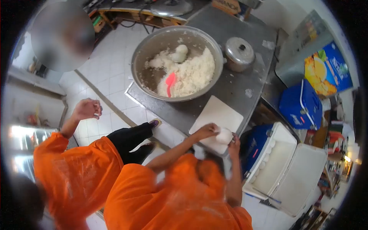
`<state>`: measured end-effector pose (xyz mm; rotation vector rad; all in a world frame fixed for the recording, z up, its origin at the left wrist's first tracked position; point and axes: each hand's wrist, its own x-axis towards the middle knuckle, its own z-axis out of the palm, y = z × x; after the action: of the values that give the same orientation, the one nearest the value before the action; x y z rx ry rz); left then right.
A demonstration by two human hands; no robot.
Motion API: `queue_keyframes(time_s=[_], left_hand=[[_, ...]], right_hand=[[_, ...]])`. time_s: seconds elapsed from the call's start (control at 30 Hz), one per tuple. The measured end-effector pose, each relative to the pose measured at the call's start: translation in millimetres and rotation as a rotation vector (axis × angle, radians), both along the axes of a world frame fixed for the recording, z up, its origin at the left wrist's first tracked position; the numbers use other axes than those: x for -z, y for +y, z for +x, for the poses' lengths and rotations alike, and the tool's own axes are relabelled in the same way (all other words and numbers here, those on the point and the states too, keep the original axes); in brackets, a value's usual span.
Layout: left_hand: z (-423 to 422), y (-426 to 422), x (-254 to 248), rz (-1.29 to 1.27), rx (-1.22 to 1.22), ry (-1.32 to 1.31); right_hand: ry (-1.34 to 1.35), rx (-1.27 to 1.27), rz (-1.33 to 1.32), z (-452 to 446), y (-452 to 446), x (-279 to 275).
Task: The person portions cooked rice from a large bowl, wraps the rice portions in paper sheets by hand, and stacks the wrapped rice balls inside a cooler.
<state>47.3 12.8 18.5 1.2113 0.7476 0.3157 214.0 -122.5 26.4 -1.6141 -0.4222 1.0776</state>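
Observation:
A smooth white ball point(224, 136) is between my two hands, over the near edge of a white board point(217, 115) on the metal table. My left hand point(207, 131) has its fingers pinched together against the ball's left side. Around the right side of the ball, the fingers of my right hand point(234, 145) are curled. Beyond the board stands a large metal bowl point(138, 78) of white, crumbly food. A pink scoop point(170, 81) and a pale rounded object point(181, 51) rest in that food.
A lidded pot point(239, 53) stands right of the bowl on the metal table point(237, 90). At the right are an open cooler point(285, 142) holding several white balls and a closed blue cooler point(299, 103). At the left, another person in orange point(80, 172) has one hand raised.

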Motion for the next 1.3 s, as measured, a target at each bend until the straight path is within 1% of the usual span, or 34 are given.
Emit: queue_keyframes(time_s=[0.03, 0.07, 0.1, 0.13, 0.17, 0.2, 0.23, 0.27, 0.3, 0.33, 0.37, 0.4, 0.43, 0.47, 0.5, 0.53, 0.6, 0.67, 0.7, 0.73, 0.8, 0.87, 0.9, 0.93, 1.0, 1.03, 1.07, 1.1, 1.13, 1.17, 1.2, 1.23, 1.27, 1.3], left_hand=[[2, -7, -2, 0.310, -0.126, 0.175], [1, -9, -2, 0.302, -0.171, 0.067], [2, -11, -12, 0.237, -0.075, 0.098], [9, -15, 2, -0.044, -0.079, -0.186], [11, -20, -26, -0.067, -0.052, -0.091], [16, -31, -54, -0.186, -0.230, -0.073], [27, -19, -27, -0.224, -0.103, 0.073], [36, -20, -89, -0.461, -0.172, -0.004], [39, -16, -94, -0.444, -0.081, -0.025], [44, -18, -96, -0.442, -0.048, -0.017], [51, -20, -99, -0.363, -0.127, -0.025], [59, -23, -101, -0.282, -0.205, -0.037], [69, -29, -114, -0.300, -0.320, -0.028], [80, -35, -115, -0.297, -0.278, -0.023], [90, -43, -115, -0.188, -0.366, -0.042], [99, -53, -114, -0.087, -0.444, -0.065], [113, -67, -124, -0.142, -0.471, -0.110], [129, -78, -124, -0.105, -0.432, -0.087], [135, -84, -129, -0.104, -0.430, -0.108], [142, -90, -131, -0.102, -0.431, -0.130], [164, -109, -135, -0.145, -0.422, -0.152], [183, -129, -143, -0.402, -0.436, -0.272], [190, -141, -132, -0.459, -0.395, -0.255], [195, -156, -121, -0.462, -0.399, -0.239], [200, -184, -104, 0.439, -0.125, 0.188], [200, -189, -117, 0.512, 0.002, 0.158], [197, -191, -114, 0.508, 0.006, 0.172], [191, -188, -108, 0.486, 0.014, 0.109], [183, -184, -103, 0.462, 0.026, 0.047], [173, -175, -98, 0.295, 0.049, 0.063], [161, -164, -91, 0.170, 0.067, 0.031], [152, -157, -98, -0.045, 0.009, 0.063], [146, -148, -100, 0.020, -0.016, 0.085], [136, -141, -93, 0.044, -0.027, 0.164]], right_hand=[[-0.085, 0.010, -0.011, -1, -3, -9], [-0.167, 0.030, -0.034, -2, -9, -14], [-0.269, 0.012, 0.009, -1, -19, -12], [-0.379, -0.008, 0.050, 3, -23, -9], [-0.416, 0.011, 0.013, 1, -26, -17], [-0.453, 0.023, -0.014, -2, -22, -29], [-0.592, -0.003, 0.062, -3, -18, -48], [-0.733, -0.041, 0.146, -4, -13, -70], [-0.599, -0.031, 0.108, -10, -9, -93], [-0.458, -0.022, 0.079, -14, -6, -106], [-0.460, 0.009, 0.077, -13, -3, -105], [-0.306, 0.070, 0.151, -9, 0, -104], [-0.151, 0.135, 0.226, -5, 3, -102], [-0.213, 0.220, 0.259, -4, 9, -101], [-0.277, 0.312, 0.281, -2, 13, -99], [-0.377, 0.347, 0.239, 0, 13, -97], [-0.583, 0.395, 0.162, 17, 5, -86], [-0.366, 0.217, 0.067, 35, -9, -97], [-0.360, 0.238, 0.060, 41, -19, -105], [-0.159, 0.224, 0.031, 45, -29, -114], [0.047, 0.217, 0.003, 46, -45, -116], [0.231, 0.547, 0.593, 35, -58, -106], [0.251, 0.608, 0.596, 37, -66, -115], [0.434, 0.574, 0.583, 55, -86, -112], [0.504, 0.660, 0.606, 88, -124, -88], [0.315, 0.578, 0.418, 112, -151, -84], [0.109, 0.558, 0.392, 135, -170, -74], [-0.097, 0.553, 0.353, 158, -189, -63], [-0.267, 0.410, 0.009, 182, -215, -58], [-0.426, 0.249, -0.333, 207, -245, -54], [-0.519, 0.070, -0.509, 229, -275, -21], [-0.607, -0.115, -0.680, 236, -300, 23], [-0.603, -0.122, -0.682, 233, -312, 53], [-0.457, -0.346, -0.804, 229, -320, 78]])
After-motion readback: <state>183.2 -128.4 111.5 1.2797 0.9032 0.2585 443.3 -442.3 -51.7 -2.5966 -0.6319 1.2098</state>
